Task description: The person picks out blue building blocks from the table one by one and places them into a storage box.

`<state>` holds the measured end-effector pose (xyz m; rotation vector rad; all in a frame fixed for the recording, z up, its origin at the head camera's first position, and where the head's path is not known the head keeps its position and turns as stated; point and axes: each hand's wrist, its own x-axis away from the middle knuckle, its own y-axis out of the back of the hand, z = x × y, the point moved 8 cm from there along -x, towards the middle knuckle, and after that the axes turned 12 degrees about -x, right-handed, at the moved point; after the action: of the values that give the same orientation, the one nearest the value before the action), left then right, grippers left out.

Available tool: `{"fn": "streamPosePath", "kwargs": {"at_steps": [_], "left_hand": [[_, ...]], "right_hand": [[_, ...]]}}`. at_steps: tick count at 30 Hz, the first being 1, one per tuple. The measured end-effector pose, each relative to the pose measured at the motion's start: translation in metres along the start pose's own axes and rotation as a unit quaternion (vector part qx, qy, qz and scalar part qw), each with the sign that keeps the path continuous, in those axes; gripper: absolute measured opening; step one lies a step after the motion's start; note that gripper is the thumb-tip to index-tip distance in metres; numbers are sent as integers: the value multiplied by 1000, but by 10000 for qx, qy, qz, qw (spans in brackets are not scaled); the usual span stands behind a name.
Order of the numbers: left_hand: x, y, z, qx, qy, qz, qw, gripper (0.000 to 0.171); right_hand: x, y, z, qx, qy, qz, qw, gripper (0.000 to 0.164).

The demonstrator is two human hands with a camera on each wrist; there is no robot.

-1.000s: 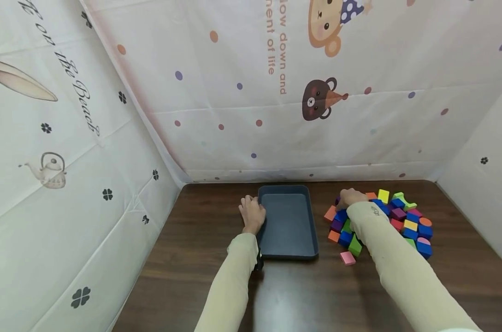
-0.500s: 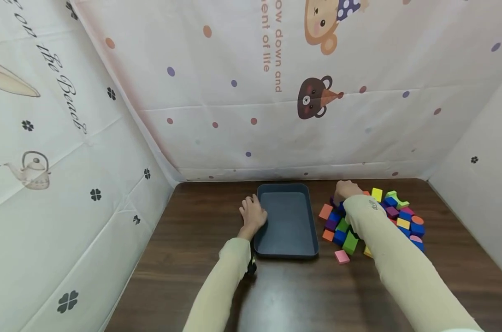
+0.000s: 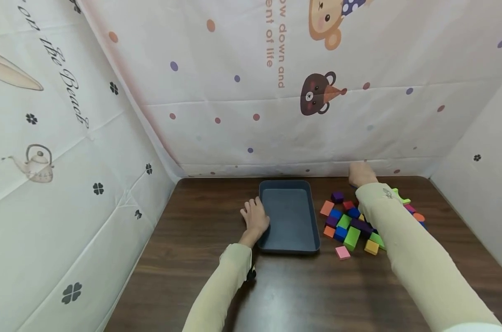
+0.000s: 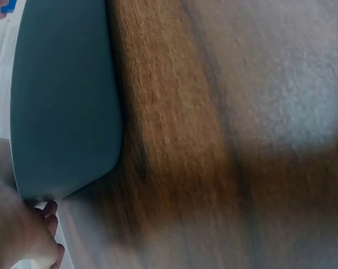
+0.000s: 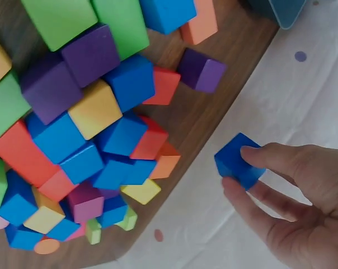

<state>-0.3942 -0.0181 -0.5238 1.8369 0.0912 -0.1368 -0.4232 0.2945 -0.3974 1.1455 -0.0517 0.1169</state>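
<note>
My right hand [image 3: 362, 174] pinches a blue cube block [image 5: 233, 156] between thumb and fingertips, raised past the back of the block pile. Several colored blocks, among them a purple block [image 5: 201, 71] and a yellow block [image 5: 95, 109], lie grouped on the table below that hand. In the head view my right sleeve hides part of the pile. My left hand [image 3: 256, 216] grips the left wall of a dark grey-blue tray [image 3: 288, 216], its fingers on the outer side. The tray floor is bare.
The brown wooden table [image 3: 192, 258] reaches back to a printed white cloth wall [image 3: 217, 143]. A pink block [image 3: 342, 252] lies apart at the pile's front, and a dark purple block [image 3: 337, 197] sits at its back left.
My right hand has lifted up and back from the pile with the blue cube block, uncovering blocks on the pile's left side. My left hand stays at the tray.
</note>
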Motion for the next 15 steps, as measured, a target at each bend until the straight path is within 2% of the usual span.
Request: {"fn": "streamPosePath", "kwargs": {"at_steps": [4, 8, 12, 15], "left_hand": [[1, 3, -4, 112, 15, -20, 9999, 70], [5, 3, -7, 136, -53, -72, 9999, 73], [8, -3, -10, 10, -174, 177, 9997, 76], [10, -4, -13, -21, -292, 332, 9990, 79]], "right_hand": [[-8, 1, 17, 105, 210, -205, 9995, 16], [-19, -11, 37, 9, 276, -243, 9993, 9], [-28, -25, 64, 13, 587, -154, 9982, 3], [-33, -31, 83, 4, 783, -91, 9969, 10]]}}
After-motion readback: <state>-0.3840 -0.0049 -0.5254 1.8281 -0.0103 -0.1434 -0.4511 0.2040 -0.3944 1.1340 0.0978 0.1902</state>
